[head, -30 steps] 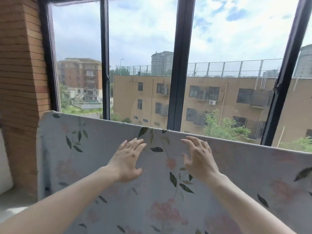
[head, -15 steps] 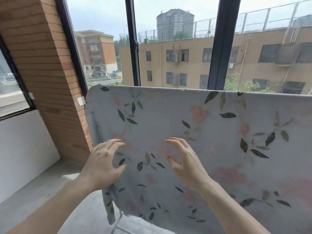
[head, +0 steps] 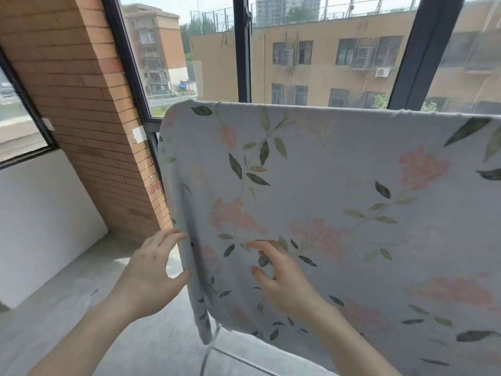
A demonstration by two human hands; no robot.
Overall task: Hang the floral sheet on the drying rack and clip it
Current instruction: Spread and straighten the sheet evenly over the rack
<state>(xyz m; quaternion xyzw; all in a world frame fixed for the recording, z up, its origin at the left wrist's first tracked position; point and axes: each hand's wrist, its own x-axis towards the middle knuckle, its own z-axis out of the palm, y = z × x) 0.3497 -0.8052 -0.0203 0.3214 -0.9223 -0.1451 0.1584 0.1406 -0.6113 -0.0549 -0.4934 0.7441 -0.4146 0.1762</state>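
Cotton floral sheet (head: 339,199) draped over rack; left hand (head: 151,270) touching its edge, right hand (head: 282,280) loose

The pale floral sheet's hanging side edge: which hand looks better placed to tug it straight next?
Probably the left hand: its fingertips already touch the pale floral sheet at that side edge. The right hand is further in, over the printed face.

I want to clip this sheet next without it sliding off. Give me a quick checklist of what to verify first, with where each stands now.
1. Floral sheet draped over the rack's top: ok.
2. Top fold flat: ok in the stretch in view.
3. Left edge straight: not ok, it bunches by the left hand.
4. Right hand free to take a clip: ok, it holds nothing.
5. Clips within reach: cannot tell, none in view.
6. Rack leg steady: cannot tell.
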